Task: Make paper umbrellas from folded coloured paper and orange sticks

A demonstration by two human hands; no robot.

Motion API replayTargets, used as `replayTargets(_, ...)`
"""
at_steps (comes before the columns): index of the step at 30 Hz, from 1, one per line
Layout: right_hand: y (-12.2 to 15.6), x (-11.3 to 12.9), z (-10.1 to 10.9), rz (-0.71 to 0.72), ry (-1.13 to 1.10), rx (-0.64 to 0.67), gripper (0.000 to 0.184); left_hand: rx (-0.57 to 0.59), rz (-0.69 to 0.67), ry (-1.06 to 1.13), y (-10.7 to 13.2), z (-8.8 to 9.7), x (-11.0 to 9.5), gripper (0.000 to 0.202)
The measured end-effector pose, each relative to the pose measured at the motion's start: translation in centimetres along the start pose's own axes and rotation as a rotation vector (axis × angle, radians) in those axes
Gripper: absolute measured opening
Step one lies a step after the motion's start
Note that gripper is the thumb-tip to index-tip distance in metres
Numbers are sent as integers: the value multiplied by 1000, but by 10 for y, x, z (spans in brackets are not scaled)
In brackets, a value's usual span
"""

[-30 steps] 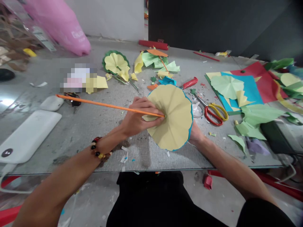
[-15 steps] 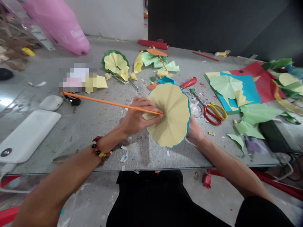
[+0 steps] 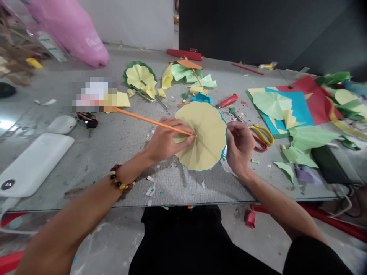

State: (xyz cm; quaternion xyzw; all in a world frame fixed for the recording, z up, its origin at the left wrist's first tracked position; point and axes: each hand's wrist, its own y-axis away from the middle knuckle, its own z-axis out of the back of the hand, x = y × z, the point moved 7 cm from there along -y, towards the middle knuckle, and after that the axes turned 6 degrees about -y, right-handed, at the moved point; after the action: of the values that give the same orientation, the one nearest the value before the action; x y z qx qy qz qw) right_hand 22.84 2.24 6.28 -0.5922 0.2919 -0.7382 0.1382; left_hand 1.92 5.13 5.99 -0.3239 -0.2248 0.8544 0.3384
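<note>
A round pleated yellow paper disc (image 3: 202, 137) with a blue rim lies under my left hand (image 3: 168, 140). That hand is shut on a thin orange stick (image 3: 155, 123), and the stick's tip rests at the pleats' centre, where a small green dot shows. My right hand (image 3: 240, 147) stands just right of the disc's rim, off the paper, its fingers curled together with nothing visible in them. Yellow-handled scissors (image 3: 261, 135) lie to the right of that hand, partly hidden behind it.
Sheets of red, blue and green paper (image 3: 295, 101) cover the table's right side. A red-handled knife (image 3: 228, 101) and paper cut-outs (image 3: 140, 75) lie ahead. A white power bank (image 3: 31, 165) sits at the left, near the table's front edge.
My right hand has come up from the disc's lower right edge and now stands beside it, over the scissors' side. The stick's far end has swung toward the back.
</note>
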Motion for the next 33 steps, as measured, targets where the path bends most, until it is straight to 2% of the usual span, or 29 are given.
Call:
replayTargets(2, -9, 11, 12, 50, 187, -21, 13, 10, 0, -9, 0, 0, 0, 7)
replayTargets(4, -22, 17, 21, 68, 476, 104, 19, 15, -1, -10, 0, 0, 1, 8)
replayTargets(6, -36, 9, 35, 10, 720, 228, 47, 30, 4, -10, -1, -1, 3, 8)
replayTargets(8, -45, -10, 45, -107, 826, 399, 83, 60, 24, -12, -2, -4, 6, 10)
replayTargets(10, -48, -32, 51, -224, 844, 510, 96, 103, 52, -7, -2, -7, 10, 11)
replayTargets(12, -47, -49, 51, -280, 832, 567, 91, 139, 68, 7, -2, -9, 11, 12)
replayTargets(15, -41, -65, 43, -323, 827, 653, 57, 124, 74, 24, -2, -7, 12, 10)
replayTargets(17, -39, -68, 41, -302, 855, 635, 37, 88, 98, 35, -3, -4, 13, 7)
replayTargets(18, -39, -67, 40, -278, 859, 609, 32, 70, 110, 45, -3, -3, 13, 7)
replayTargets(21, -40, -61, 41, -208, 799, 533, 30, 8, 128, 81, -3, 2, 12, 9)
replayTargets(25, -45, -45, 39, -153, 564, 439, 35, -62, 201, 240, -4, 5, 16, 12)
replayTargets(30, -48, -29, 39, -144, 308, 233, 42, -60, 370, 671, -4, -1, 34, 37)
replayTargets(33, -40, -24, 31, -116, 217, 199, 32, -16, 408, 785, -3, -8, 37, 48)
